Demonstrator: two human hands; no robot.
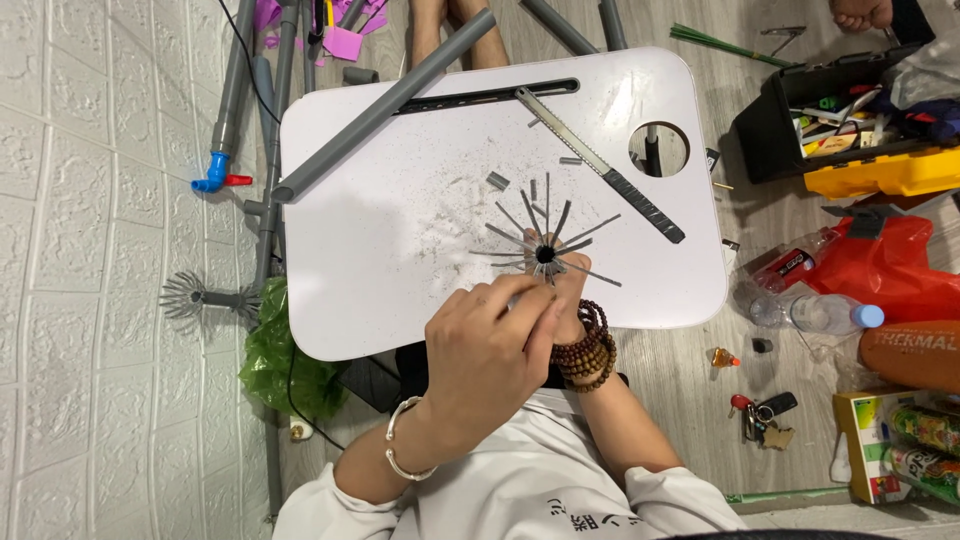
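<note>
Both my hands meet at the near edge of a small white table [380, 260]. My left hand [490, 355] wraps over the lower end of a grey pipe piece [545, 250] whose top is cut into thin strips splayed out like a star. My right hand [572, 305], with wooden bead bracelets on its wrist, grips the same piece from the right, mostly hidden behind the left hand. A silver bangle circles my left wrist.
A long grey pipe [385, 105] and a hacksaw blade with a black taped handle [600, 165] lie on the table among shavings and small cut bits. An open toolbox [850, 120], bottles, keys and a red bag sit on the floor at right. More pipes stand at left.
</note>
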